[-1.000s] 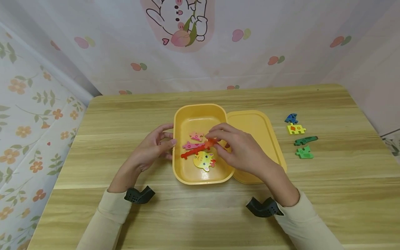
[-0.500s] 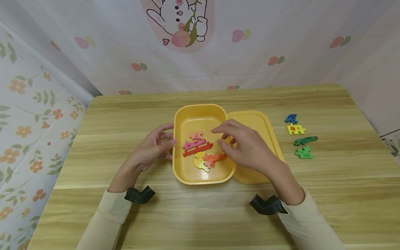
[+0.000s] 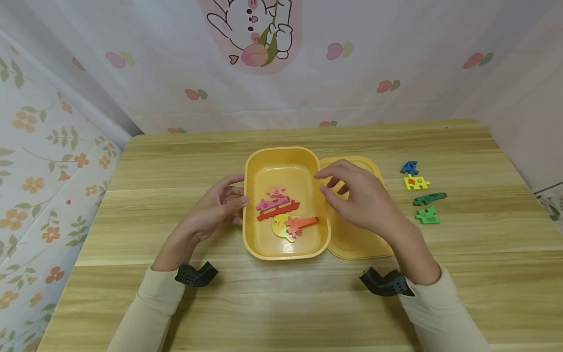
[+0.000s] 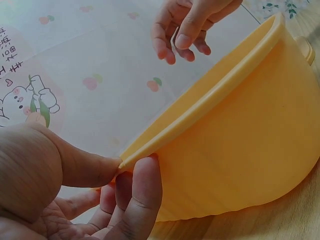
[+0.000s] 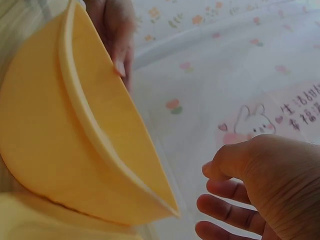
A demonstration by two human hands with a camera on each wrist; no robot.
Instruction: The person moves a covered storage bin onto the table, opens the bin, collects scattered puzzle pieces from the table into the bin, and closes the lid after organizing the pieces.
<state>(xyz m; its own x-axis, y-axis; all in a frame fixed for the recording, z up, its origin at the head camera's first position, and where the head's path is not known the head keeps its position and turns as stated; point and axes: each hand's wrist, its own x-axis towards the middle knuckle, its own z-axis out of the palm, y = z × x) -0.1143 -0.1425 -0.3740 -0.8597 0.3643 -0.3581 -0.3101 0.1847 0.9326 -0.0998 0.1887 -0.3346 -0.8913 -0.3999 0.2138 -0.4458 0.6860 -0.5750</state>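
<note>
A yellow plastic box (image 3: 281, 156) stands in the middle of the table. My left hand (image 3: 215, 208) pinches its left rim, thumb on the edge and fingers against the outer wall, as the left wrist view shows. Inside lie a pale pink puzzle piece (image 3: 276, 191), a pink piece (image 3: 272, 204), a long red piece (image 3: 278, 210) and a yellow animal-face piece (image 3: 279, 226). An orange puzzle piece (image 3: 304, 222) partly covers the face. Over the box's right rim and the lid hovers my right hand (image 3: 358, 195), holding nothing, its fingers loosely bent.
The yellow lid (image 3: 352, 244) lies flat against the box's right side. Further right on the wooden table (image 3: 272, 303) are a blue piece (image 3: 409, 167), a yellow piece (image 3: 416, 182), a dark green piece (image 3: 429, 198) and a light green piece (image 3: 428, 215). A printed curtain (image 3: 396, 58) hangs behind.
My right hand has let go of the orange piece, which now lies over the yellow face, and has moved right and up out of the box. The left hand has stayed put.
</note>
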